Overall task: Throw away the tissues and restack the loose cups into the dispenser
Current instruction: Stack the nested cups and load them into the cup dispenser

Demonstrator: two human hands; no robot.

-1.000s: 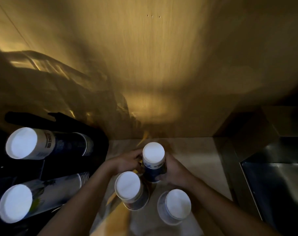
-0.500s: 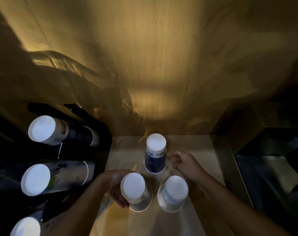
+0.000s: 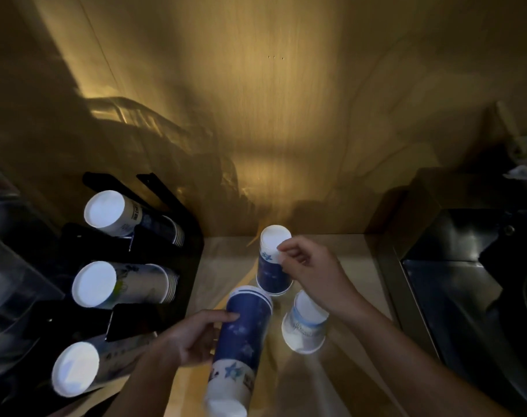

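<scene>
We seem to be at a drinks corner of an office pantry or café: a black cup dispenser holds rows of paper cups beside a pale surface, a wood-panelled wall and a steel sink.

The left hand grips a tilted blue cup while the right hand pinches an upside-down cup.
</scene>
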